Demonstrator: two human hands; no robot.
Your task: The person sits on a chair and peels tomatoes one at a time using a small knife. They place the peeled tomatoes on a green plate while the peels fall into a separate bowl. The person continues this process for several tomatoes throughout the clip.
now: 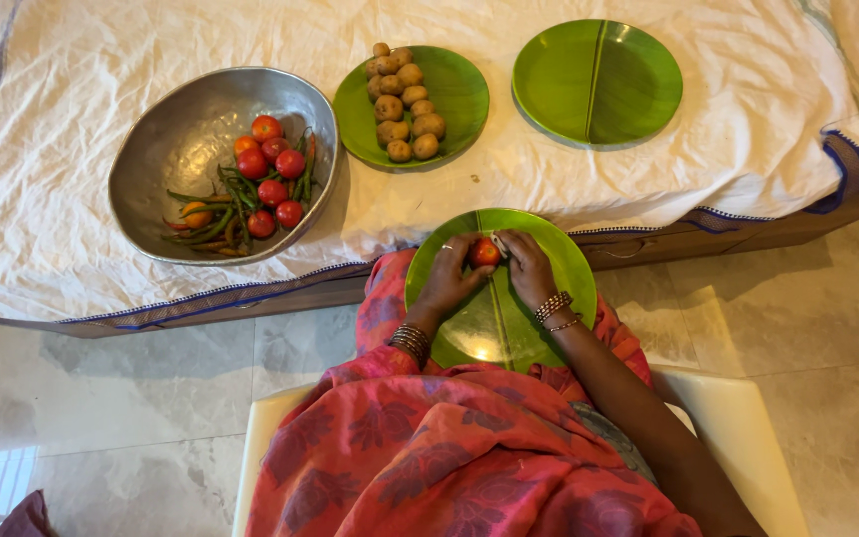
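A small red tomato is held between both hands over a green leaf-shaped plate resting on my lap. My left hand grips the tomato from the left, fingers curled round it. Closing on it from the right is my right hand, with something small and pale at the fingertips that I cannot make out. Bangles sit on both wrists.
A metal bowl on the cloth-covered bed holds several tomatoes and green chillies. Behind it, one green plate carries small potatoes, and another green plate lies bare. I sit on a cream stool on a marble floor.
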